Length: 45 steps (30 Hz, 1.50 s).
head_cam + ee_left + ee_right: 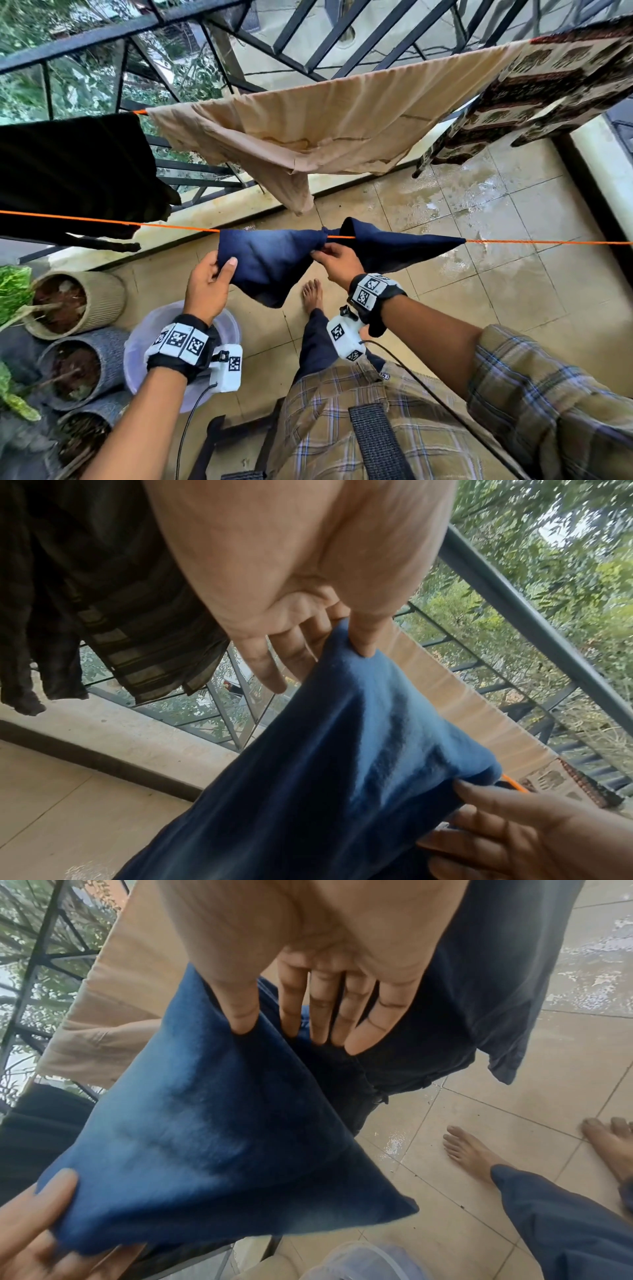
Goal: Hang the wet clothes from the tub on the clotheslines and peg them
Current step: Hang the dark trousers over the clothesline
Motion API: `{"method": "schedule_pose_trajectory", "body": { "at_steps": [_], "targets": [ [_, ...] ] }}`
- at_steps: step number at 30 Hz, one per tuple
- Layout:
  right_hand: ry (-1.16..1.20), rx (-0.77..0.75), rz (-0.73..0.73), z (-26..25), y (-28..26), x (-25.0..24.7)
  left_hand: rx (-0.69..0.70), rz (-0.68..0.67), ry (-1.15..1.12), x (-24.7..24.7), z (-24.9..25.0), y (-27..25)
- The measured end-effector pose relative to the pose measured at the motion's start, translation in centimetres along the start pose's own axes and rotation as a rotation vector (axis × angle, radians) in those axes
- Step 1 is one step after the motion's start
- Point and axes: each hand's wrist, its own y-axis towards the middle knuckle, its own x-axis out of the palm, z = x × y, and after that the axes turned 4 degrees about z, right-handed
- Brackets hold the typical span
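Observation:
A navy blue cloth (270, 257) hangs over the near orange clothesline (102, 222), bunched in the middle where the line shows through. My left hand (214, 275) pinches the cloth's left edge between thumb and fingers; the left wrist view shows the thumb (363, 639) pressed on the blue cloth (325, 764). My right hand (334, 255) pinches the bunched fold just under the line; in the right wrist view its thumb (240, 1010) presses the cloth (222, 1137). The clear plastic tub (137, 342) stands on the floor below my left wrist. No peg is visible.
On the far line hang a black garment (78, 171), a beige cloth (308, 116) and a patterned cloth (555, 82). Black railing (212, 61) runs behind. Plant pots (75, 301) stand at left. The tiled floor (496, 212) is wet; my bare foot (312, 294) stands under the cloth.

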Motion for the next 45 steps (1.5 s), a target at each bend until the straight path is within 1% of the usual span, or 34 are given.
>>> {"method": "schedule_pose_trajectory", "body": {
  "at_steps": [4, 6, 8, 10, 13, 15, 17, 19, 20, 22, 23, 25, 27, 31, 33, 34, 35, 36, 39, 40, 42, 45],
  "targets": [
    [0.028, 0.009, -0.115, -2.0, -1.7, -0.8, -0.009, 0.023, -0.084, -1.0, 1.3, 0.2],
    [0.087, 0.001, -0.178, -3.4, -3.1, -1.4, 0.018, 0.067, -0.124, -1.3, 2.8, 0.5],
    [0.18, -0.041, -0.219, -4.9, -4.2, -2.6, 0.049, 0.113, -0.166, -1.8, 4.6, 1.1],
    [0.262, -0.079, -0.19, -6.4, -4.1, -3.9, 0.087, 0.123, -0.193, -2.2, 6.5, 1.9],
    [0.377, -0.07, -0.115, -8.4, -3.2, -5.6, 0.105, 0.063, -0.148, -2.1, 8.7, 3.4],
    [0.402, -0.058, -0.023, -9.8, -2.3, -6.4, 0.067, 0.038, -0.03, -1.8, 9.1, 5.4],
    [0.401, -0.069, 0.045, -11.0, -1.6, -6.9, 0.016, 0.039, 0.139, -1.3, 9.2, 7.3],
    [0.347, -0.07, 0.067, -11.3, -0.8, -6.9, -0.026, 0.044, 0.371, -0.5, 8.8, 8.8],
    [0.282, -0.087, 0.062, -11.2, -0.4, -6.9, -0.02, 0.03, 0.505, 0.2, 8.7, 9.0],
    [0.076, -0.155, 0.094, -10.7, 0.4, -7.1, 0.023, -0.025, 0.734, 1.5, 8.8, 8.8],
    [-0.05, -0.203, 0.122, -10.3, 0.7, -7.5, 0.032, -0.046, 0.807, 2.1, 9.0, 8.5],
    [-0.285, -0.254, 0.124, -9.9, 0.5, -8.7, 0.027, -0.043, 0.918, 2.6, 9.3, 8.0],
    [-0.451, -0.304, 0.115, -9.1, 0.5, -10.1, 0.043, -0.013, 1.002, 3.0, 10.0, 7.5],
    [-0.582, -0.381, 0.094, -6.7, 0.3, -13.6, 0.131, 0.049, 1.174, 3.3, 10.8, 6.2],
    [-0.6, -0.386, 0.113, -5.2, -0.1, -15.8, 0.216, 0.083, 1.276, 3.0, 10.5, 5.8],
    [-0.603, -0.372, 0.129, -4.5, -0.3, -17.0, 0.272, 0.065, 1.276, 3.0, 10.3, 5.8],
    [-0.61, -0.367, 0.146, -3.8, -0.4, -18.0, 0.332, 0.012, 1.237, 3.0, 10.0, 6.0],
    [-0.632, -0.353, 0.156, -3.1, -0.4, -18.8, 0.391, -0.066, 1.179, 3.1, 9.8, 6.0],
    [-0.763, -0.344, 0.139, -1.5, -0.4, -19.7, 0.56, -0.368, 1.049, 5.0, 8.9, 5.8],
    [-0.783, -0.34, 0.11, -1.4, -0.3, -19.5, 0.58, -0.45, 1.022, 6.1, 8.7, 5.5],
    [-0.801, -0.353, 0.039, -1.5, -0.3, -18.7, 0.57, -0.571, 1.016, 8.5, 8.4, 4.9],
    [-0.876, -0.42, -0.063, -2.3, 0.1, -16.6, 0.505, -0.673, 1.14, 11.5, 8.2, 5.0]
  ]
}}
